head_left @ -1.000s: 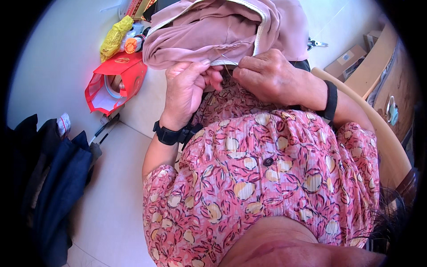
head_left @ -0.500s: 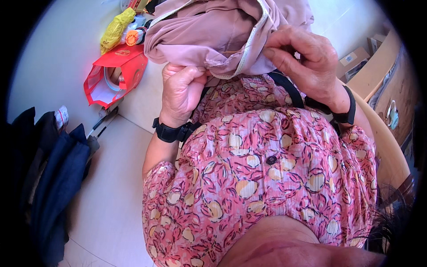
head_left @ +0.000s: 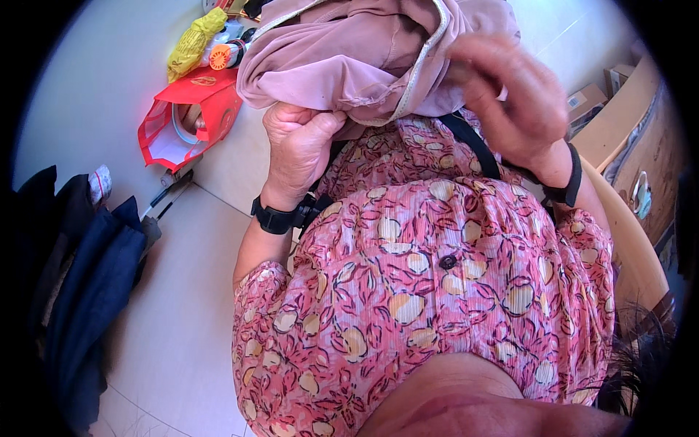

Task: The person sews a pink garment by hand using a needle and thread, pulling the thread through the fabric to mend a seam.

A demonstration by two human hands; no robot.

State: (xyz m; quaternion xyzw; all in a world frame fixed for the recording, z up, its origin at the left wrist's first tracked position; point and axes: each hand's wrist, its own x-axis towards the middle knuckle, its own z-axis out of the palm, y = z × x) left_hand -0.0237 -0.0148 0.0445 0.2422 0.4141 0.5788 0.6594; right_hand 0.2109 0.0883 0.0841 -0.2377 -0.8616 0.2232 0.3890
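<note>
A mauve garment (head_left: pixel 328 69) of soft cloth, edged with a pale zip-like trim (head_left: pixel 421 69), is bunched up in front of me. My left hand (head_left: pixel 302 138) is closed, with thumb and fingers gripping its near edge beside a puckered patch. To the right of the trim, my right hand (head_left: pixel 517 102) is raised with its fingers bent toward the thumb. Motion blurs those fingertips, and whatever they pinch is too small or smeared to make out. Dark straps circle both my wrists.
On the left stand a red paper bag (head_left: pixel 207 98) with a roll inside, a yellow plastic bundle (head_left: pixel 195 44) and an orange-capped item (head_left: pixel 220 57). Dark clothes (head_left: pixel 91 269) hang at lower left. A curved wooden chair edge (head_left: pixel 630 240) and cardboard boxes (head_left: pixel 585 100) are at right.
My right hand has moved slightly right, away from the trim, and is blurred. An orange strand seen on the cloth before no longer shows. My left hand keeps its grip.
</note>
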